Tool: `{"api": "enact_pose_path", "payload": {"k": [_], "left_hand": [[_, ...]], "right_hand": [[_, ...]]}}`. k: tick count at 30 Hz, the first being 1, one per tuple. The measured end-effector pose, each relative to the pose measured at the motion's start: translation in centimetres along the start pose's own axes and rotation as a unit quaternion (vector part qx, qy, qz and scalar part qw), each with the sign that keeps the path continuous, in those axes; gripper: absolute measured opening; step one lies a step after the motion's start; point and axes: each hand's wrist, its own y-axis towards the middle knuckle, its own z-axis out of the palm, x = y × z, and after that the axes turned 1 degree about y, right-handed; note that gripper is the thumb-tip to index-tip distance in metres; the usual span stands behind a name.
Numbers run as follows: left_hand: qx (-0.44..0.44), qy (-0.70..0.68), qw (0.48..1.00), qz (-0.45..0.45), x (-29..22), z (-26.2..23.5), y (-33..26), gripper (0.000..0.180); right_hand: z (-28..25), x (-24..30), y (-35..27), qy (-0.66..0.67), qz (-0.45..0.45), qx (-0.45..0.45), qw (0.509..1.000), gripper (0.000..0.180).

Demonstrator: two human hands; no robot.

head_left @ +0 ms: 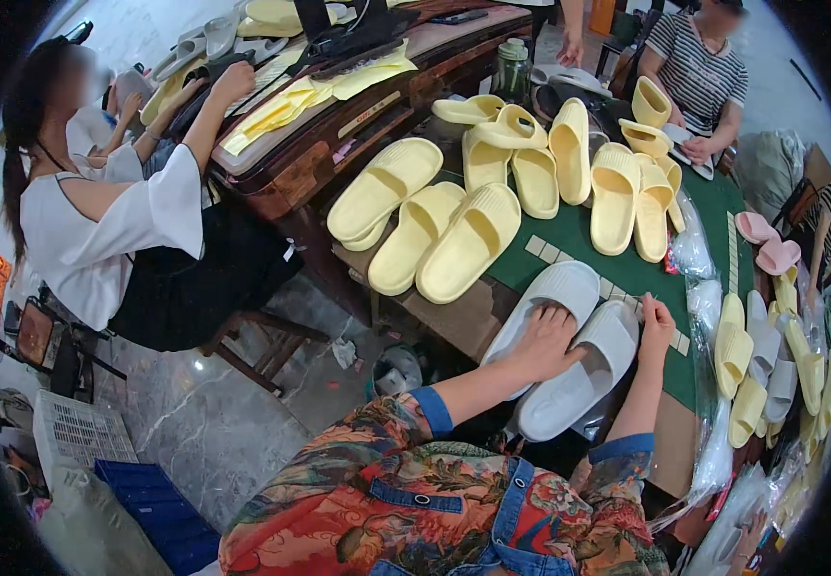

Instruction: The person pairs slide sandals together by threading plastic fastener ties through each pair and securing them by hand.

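A pair of light grey slide slippers lies at the table's near edge. My left hand (545, 344) reaches into the left grey slipper (569, 285), fingers curled on its footbed near the strap. Its thumb rests by the inner edge of the right grey slipper (554, 408). Beside that slipper's strap, my right hand (657, 328) is closed in a pinch; whatever is between its fingertips is too small to make out. Small white squares (607, 288) run in a row on the green mat (569, 230), partly covered by the slippers.
Several pale yellow slippers (468, 240) stand ahead of my hands. More slippers (734, 346) and clear plastic bags (708, 317) crowd the right. A co-worker (108, 211) sits at left, another person (698, 67) at far right. A green bottle (511, 69) stands behind the slippers.
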Motion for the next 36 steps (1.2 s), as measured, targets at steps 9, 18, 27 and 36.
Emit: {"api": "enact_pose_path", "payload": {"k": [9, 18, 27, 36], "left_hand": [[-0.031, 0.043, 0.998, 0.028, 0.1, 1.0, 0.0, 0.034], [-0.002, 0.072, 0.997, -0.002, 0.2, 0.9, 0.4, 0.04], [-0.005, 0.035, 0.999, 0.012, 0.9, -1.0, 0.1, 0.028], [-0.241, 0.128, 0.962, -0.029, 10.2, -16.5, 1.3, 0.019]], "right_hand": [[-0.2, -0.3, 0.0, -0.01, -0.027, 0.034, 0.999, 0.02], [0.3, 0.3, -0.3, -0.094, -0.021, 0.037, 0.995, 0.024], [-0.7, -0.7, 0.5, 0.023, 0.022, -0.007, 0.999, 0.032], [-0.8, -0.3, 0.5, 0.07, 0.055, -0.038, 0.995, 0.034]]}}
